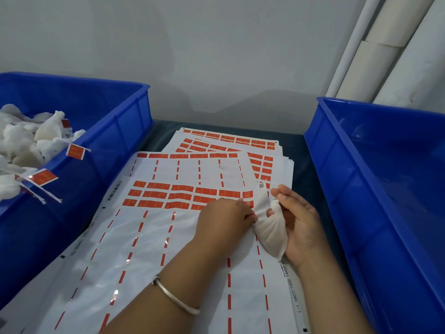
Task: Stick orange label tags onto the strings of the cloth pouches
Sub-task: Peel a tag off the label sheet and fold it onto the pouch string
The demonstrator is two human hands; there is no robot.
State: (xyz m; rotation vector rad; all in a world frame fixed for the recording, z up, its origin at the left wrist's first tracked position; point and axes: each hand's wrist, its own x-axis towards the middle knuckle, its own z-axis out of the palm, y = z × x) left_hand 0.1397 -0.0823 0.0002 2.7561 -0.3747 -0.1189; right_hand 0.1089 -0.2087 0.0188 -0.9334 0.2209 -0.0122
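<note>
Grey wall behind, dark tabletop [301, 150] below. Label sheets [183, 194] lay fanned across the middle, rows of orange label tags [156, 194] left on the top one. Cloth pouch [271, 231] sat at 4 o'clock of frame centre, held in the right hand [297, 225], fingers curled round it. Left hand [222, 219], silver bangle [174, 297] on the wrist, rested on the sheet with fingertips pinched at the pouch neck; what they gripped, cannot tell. Blue bin [115, 131] at 9 o'clock held tagged pouches [29, 141]. Second blue bin [375, 179] stood at 3 o'clock.
</note>
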